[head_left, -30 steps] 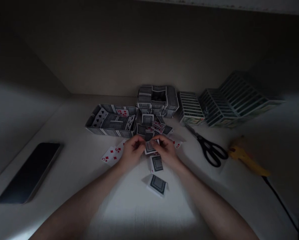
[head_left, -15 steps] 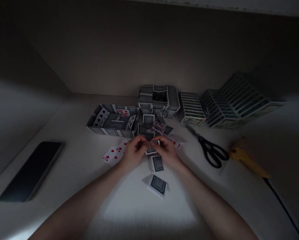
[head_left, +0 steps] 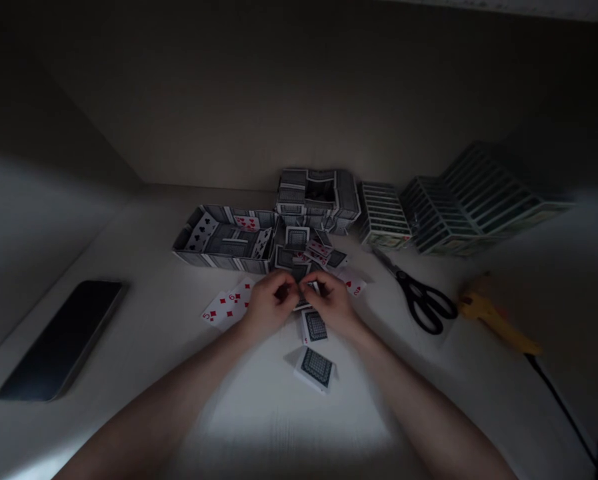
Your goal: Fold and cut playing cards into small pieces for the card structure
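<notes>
Pale surface (head_left: pixel 279 413) in dim light, my left grip (head_left: pixel 270 308) and right grip (head_left: pixel 331 304) clamped together on a playing card (head_left: pixel 309 291), card walls (head_left: pixel 319 200) beyond at twelve o'clock

This looks like a small home hobby corner rather than a shop or lab, though the room itself cannot be told. A pale laminate desk (head_left: pixel 143 347) runs back into a corner between plain beige walls (head_left: pixel 229 113) under dim, soft light. A smartphone (head_left: pixel 63 340) lies on it beside household black-handled scissors (head_left: pixel 423 303) and a yellow hot glue gun (head_left: pixel 493 320) with its black cable (head_left: pixel 561 400). Handmade structures of playing cards (head_left: pixel 479 207) stand along the back, with no machinery or fixed workstation equipment in view.
</notes>
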Action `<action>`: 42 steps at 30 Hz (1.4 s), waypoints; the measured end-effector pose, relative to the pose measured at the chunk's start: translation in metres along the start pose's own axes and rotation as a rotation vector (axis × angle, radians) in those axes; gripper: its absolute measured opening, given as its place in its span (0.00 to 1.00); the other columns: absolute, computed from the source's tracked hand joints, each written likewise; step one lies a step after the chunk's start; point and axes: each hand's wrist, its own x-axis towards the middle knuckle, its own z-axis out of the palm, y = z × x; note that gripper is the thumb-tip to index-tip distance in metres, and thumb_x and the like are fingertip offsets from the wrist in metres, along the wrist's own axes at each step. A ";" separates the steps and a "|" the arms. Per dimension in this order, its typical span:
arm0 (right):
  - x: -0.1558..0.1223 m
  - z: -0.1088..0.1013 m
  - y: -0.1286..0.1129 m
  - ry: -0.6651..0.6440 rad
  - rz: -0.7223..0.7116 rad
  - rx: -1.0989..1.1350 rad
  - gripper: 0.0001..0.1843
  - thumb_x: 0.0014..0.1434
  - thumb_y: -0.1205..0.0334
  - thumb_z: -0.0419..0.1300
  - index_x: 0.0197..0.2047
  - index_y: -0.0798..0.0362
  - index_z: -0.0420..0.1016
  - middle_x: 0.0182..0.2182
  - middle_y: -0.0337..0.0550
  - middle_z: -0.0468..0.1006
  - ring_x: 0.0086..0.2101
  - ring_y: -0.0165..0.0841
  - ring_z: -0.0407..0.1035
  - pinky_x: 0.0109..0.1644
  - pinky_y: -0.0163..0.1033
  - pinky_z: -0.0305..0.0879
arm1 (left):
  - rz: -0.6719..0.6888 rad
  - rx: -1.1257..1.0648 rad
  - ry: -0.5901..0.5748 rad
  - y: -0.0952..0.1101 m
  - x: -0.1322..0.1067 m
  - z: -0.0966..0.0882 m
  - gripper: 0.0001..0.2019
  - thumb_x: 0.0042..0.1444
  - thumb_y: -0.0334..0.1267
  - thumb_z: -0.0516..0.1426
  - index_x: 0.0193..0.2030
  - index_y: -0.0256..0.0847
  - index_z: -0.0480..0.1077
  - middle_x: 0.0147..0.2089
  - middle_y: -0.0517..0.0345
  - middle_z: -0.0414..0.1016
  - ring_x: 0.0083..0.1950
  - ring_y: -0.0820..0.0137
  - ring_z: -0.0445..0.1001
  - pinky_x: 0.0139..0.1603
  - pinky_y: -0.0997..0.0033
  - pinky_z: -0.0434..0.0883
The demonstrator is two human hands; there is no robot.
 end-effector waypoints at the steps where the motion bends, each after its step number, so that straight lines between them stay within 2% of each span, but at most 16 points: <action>1: -0.001 0.000 0.000 0.000 -0.013 -0.021 0.04 0.49 0.65 0.55 0.28 0.52 0.71 0.24 0.37 0.73 0.29 0.31 0.65 0.32 0.34 0.59 | 0.015 0.023 0.000 0.000 -0.001 0.000 0.03 0.47 0.30 0.52 0.24 0.38 0.64 0.24 0.63 0.64 0.27 0.75 0.63 0.26 0.78 0.58; 7: -0.002 0.002 0.000 -0.009 -0.042 -0.044 0.05 0.51 0.63 0.55 0.30 0.53 0.71 0.25 0.37 0.73 0.27 0.30 0.65 0.30 0.33 0.58 | 0.039 0.067 0.016 -0.002 -0.001 -0.002 0.04 0.49 0.33 0.52 0.25 0.38 0.64 0.24 0.62 0.64 0.27 0.75 0.62 0.26 0.77 0.58; 10: 0.000 0.002 0.001 0.020 0.033 0.059 0.08 0.52 0.58 0.57 0.30 0.53 0.71 0.25 0.37 0.72 0.26 0.29 0.65 0.29 0.33 0.60 | -0.026 -0.027 0.049 -0.003 0.002 -0.002 0.05 0.51 0.34 0.51 0.26 0.38 0.64 0.24 0.62 0.64 0.26 0.75 0.62 0.26 0.77 0.58; 14: 0.002 0.002 0.000 0.032 0.141 0.193 0.11 0.52 0.52 0.56 0.29 0.52 0.69 0.20 0.35 0.67 0.21 0.28 0.61 0.24 0.32 0.59 | -0.076 -0.088 0.099 -0.005 0.005 -0.002 0.06 0.53 0.35 0.50 0.27 0.38 0.63 0.25 0.63 0.64 0.26 0.75 0.63 0.27 0.77 0.59; 20: 0.001 0.002 0.002 0.005 0.182 0.236 0.12 0.51 0.51 0.57 0.29 0.52 0.68 0.20 0.35 0.64 0.20 0.26 0.59 0.21 0.31 0.59 | -0.064 -0.072 0.025 -0.003 0.004 -0.001 0.07 0.54 0.36 0.50 0.28 0.38 0.65 0.25 0.63 0.65 0.26 0.76 0.62 0.27 0.77 0.59; 28: 0.002 0.002 0.000 -0.027 0.270 0.241 0.15 0.50 0.48 0.57 0.26 0.52 0.66 0.19 0.33 0.62 0.18 0.26 0.58 0.18 0.31 0.59 | -0.032 -0.073 -0.006 -0.001 0.003 -0.002 0.08 0.54 0.37 0.50 0.27 0.38 0.65 0.25 0.62 0.65 0.27 0.76 0.62 0.26 0.77 0.58; 34: 0.001 0.001 -0.004 -0.039 0.267 0.245 0.15 0.50 0.49 0.57 0.25 0.52 0.64 0.19 0.33 0.62 0.19 0.25 0.58 0.18 0.31 0.61 | -0.041 -0.095 -0.023 0.000 0.003 -0.004 0.08 0.55 0.37 0.49 0.27 0.38 0.64 0.24 0.62 0.65 0.26 0.76 0.62 0.26 0.77 0.58; 42: 0.002 0.000 -0.003 -0.034 0.253 0.260 0.15 0.49 0.49 0.58 0.24 0.52 0.64 0.17 0.32 0.60 0.18 0.25 0.57 0.18 0.30 0.59 | -0.028 -0.059 -0.021 0.000 0.004 -0.002 0.10 0.55 0.39 0.50 0.26 0.39 0.64 0.24 0.62 0.64 0.27 0.75 0.62 0.27 0.77 0.59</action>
